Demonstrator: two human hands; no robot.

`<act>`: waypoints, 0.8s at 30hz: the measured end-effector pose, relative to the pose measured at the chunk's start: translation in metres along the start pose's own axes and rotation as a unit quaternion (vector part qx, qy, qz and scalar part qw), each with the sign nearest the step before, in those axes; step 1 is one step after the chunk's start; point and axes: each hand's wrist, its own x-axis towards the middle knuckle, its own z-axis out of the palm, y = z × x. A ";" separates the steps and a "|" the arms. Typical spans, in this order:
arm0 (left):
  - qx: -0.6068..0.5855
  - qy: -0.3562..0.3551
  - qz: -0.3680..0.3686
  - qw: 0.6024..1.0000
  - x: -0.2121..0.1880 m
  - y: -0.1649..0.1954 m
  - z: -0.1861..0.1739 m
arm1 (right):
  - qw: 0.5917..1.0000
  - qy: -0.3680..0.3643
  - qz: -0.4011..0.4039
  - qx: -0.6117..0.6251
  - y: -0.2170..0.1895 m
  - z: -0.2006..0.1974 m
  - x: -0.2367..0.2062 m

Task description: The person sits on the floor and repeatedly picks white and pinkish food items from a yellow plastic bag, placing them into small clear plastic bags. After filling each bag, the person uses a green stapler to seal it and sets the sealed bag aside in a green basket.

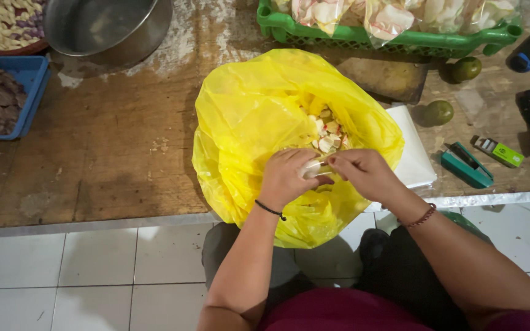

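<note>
A big yellow plastic bag (259, 116) stands open at the near edge of a worn wooden table (111, 153). Pale cut pieces (327, 132) show inside its mouth. Over the bag's opening, my left hand (286, 178) and my right hand (363, 175) meet and together pinch a small clear plastic bag (315, 168). What the small bag contains is too blurred to tell. A dark cord circles my left wrist and a beaded band my right wrist.
A green crate (363, 37) of filled clear bags stands at the back. A metal bowl (102, 27), a blue tray (29, 79) of dark pieces, two green fruits (440, 112), a teal stapler (466, 165), a small green box (499, 152) and white sheets (415, 153) lie around. White floor tiles lie below.
</note>
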 end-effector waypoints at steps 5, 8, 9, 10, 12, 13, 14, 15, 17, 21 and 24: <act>-0.034 0.033 -0.009 0.999 0.000 -0.006 0.002 | 0.971 0.077 -0.184 -0.129 -0.024 -0.009 -0.009; -0.047 0.040 -0.033 0.998 -0.001 -0.008 0.002 | 0.929 0.099 -0.303 -0.188 -0.043 0.000 -0.008; -0.053 0.035 -0.050 0.997 -0.001 -0.008 0.002 | 0.930 0.100 -0.296 -0.194 -0.048 0.005 -0.010; -0.062 0.038 -0.048 0.996 -0.002 -0.007 0.002 | 0.931 0.100 -0.289 -0.199 -0.052 0.009 -0.012; -0.080 0.042 -0.044 0.995 -0.003 -0.005 0.003 | 0.926 0.129 -0.297 -0.192 -0.057 0.012 -0.014; -0.095 0.036 -0.057 0.993 -0.003 -0.004 0.003 | 0.924 0.145 -0.301 -0.189 -0.059 0.012 -0.014; -0.111 0.030 -0.069 0.991 -0.004 -0.002 0.004 | 0.932 0.126 -0.285 -0.183 -0.059 0.012 -0.014; -0.127 0.024 -0.081 0.988 -0.004 0.000 0.005 | 0.940 0.107 -0.270 -0.177 -0.058 0.012 -0.014; -0.133 0.020 -0.090 0.987 -0.005 0.003 0.008 | 0.951 0.082 -0.243 -0.174 -0.056 0.010 -0.014; -0.132 0.003 -0.077 0.988 -0.004 0.003 0.012 | 0.959 0.072 -0.221 -0.162 -0.050 0.010 -0.013; -0.119 0.016 -0.084 0.989 -0.004 0.006 0.012 | 0.953 0.079 -0.237 -0.170 -0.049 0.010 -0.014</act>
